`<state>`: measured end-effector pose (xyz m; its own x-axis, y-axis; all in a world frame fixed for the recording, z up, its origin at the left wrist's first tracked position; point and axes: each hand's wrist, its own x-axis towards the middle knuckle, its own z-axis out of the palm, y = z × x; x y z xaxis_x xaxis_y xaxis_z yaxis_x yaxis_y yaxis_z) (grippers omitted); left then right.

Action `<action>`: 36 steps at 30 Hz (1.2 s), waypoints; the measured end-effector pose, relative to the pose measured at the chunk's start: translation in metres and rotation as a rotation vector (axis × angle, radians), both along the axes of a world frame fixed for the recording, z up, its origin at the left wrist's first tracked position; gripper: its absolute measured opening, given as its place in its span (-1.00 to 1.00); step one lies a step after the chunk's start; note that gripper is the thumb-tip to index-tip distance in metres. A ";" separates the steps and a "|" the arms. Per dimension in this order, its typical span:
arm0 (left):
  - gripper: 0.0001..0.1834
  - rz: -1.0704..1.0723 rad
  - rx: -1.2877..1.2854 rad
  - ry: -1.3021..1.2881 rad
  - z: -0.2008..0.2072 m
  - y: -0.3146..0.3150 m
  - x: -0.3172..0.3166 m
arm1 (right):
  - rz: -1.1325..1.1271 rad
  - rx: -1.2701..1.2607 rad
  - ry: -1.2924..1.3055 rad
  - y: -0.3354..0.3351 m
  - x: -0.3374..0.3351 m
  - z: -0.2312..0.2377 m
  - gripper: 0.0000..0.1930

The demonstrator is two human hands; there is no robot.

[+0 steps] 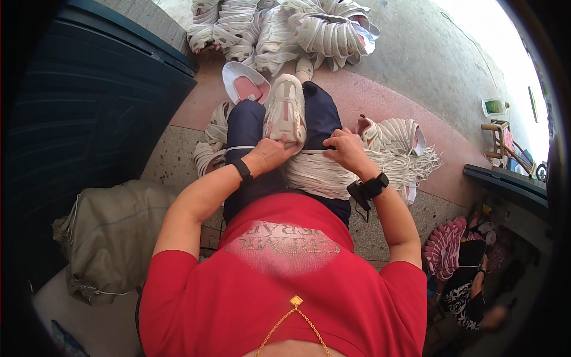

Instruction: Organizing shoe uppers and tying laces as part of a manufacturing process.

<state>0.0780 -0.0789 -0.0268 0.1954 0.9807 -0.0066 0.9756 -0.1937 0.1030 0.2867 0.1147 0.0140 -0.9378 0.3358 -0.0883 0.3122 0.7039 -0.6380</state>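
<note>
A beige and white shoe upper (pixel 286 110) with pink trim lies lengthwise over my lap, its toe pointing away from me. My left hand (pixel 270 156) is closed on its near end, at the pink edge. Across my right thigh rests a thick bundle of white shoelaces (pixel 318 174). Just above it, my right hand (pixel 348 150) has its fingers curled and the thumb close to the forefinger. Whatever is in that pinch is too small to make out. A thin white band (pixel 241 147) crosses my thighs.
Stacked uppers (pixel 273 38) sit on the floor ahead. More uppers (pixel 395 135) lie to the right, another pile (pixel 209 152) to the left. A covered sack (pixel 119 235) stands beside a dark door (pixel 113 89). A person (pixel 470 285) is at lower right near pink uppers (pixel 445 249).
</note>
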 end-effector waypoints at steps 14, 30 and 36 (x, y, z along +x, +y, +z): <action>-0.45 0.030 -0.050 -0.037 -0.002 0.002 0.001 | 0.414 0.364 -0.323 -0.016 -0.055 -0.027 -0.89; -0.47 0.080 -0.028 -0.017 0.005 0.000 -0.001 | 0.200 -0.775 0.570 0.073 -0.155 0.272 -0.70; -0.53 0.157 -0.167 -0.457 0.058 0.004 -0.025 | 0.245 -0.514 0.455 0.061 -0.156 0.299 -0.74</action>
